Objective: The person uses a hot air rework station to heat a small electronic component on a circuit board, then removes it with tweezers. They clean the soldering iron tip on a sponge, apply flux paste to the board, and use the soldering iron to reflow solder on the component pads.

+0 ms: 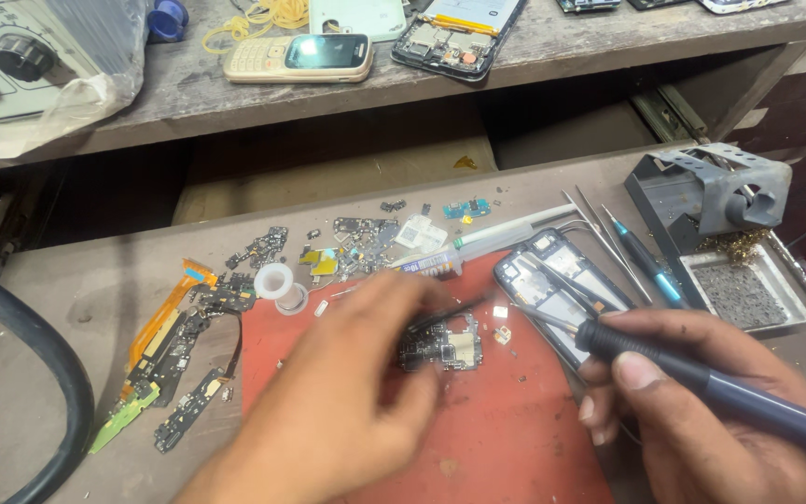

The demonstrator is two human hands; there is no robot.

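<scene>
Right grip [692, 411] closed on soldering iron [701, 378], left grip [347, 392] blurred, unclear, over circuit board [445, 347]

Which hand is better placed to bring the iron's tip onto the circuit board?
Right. The right hand already grips the soldering iron, its tip pointing toward the circuit board on the red mat. The left hand is at the board, apparently steadying it with a thin tool.
</scene>
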